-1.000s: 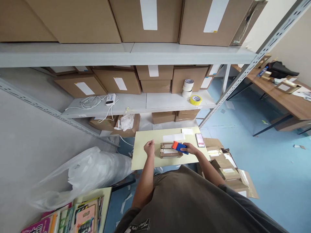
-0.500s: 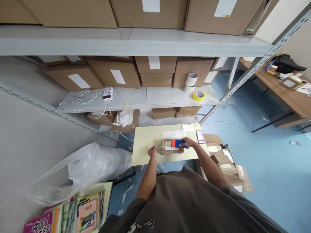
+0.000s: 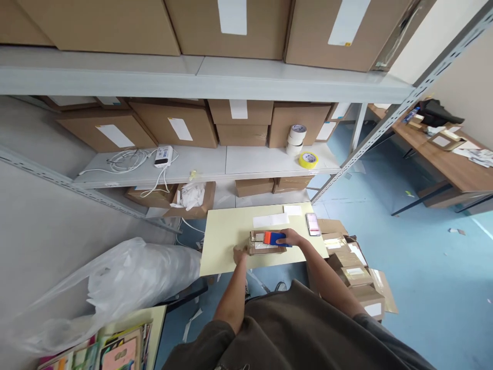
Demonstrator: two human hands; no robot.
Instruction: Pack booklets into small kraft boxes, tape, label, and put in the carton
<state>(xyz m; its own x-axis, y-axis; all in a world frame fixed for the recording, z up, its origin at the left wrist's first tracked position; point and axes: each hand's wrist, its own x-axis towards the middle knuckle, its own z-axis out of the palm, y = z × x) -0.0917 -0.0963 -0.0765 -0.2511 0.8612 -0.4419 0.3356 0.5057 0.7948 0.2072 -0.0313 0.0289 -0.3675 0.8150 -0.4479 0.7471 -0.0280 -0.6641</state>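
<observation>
Two hands inspected: my right grip (image 3: 289, 237) holds the blue-and-orange tool (image 3: 275, 238), carton (image 3: 274, 250) directly beneath; my left grip (image 3: 240, 254), opening indeterminable, has moved in to the carton's left end, apparently steadying it.

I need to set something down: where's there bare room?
Bare: the tabletop left of your left hand, and the shelf just left of the white tape rolls. Crowded: the tabletop's right side, with the cardboard box, papers, phone and right hand.

Pale-blue floor (image 3: 423, 267), grey wall (image 3: 50, 221).
</observation>
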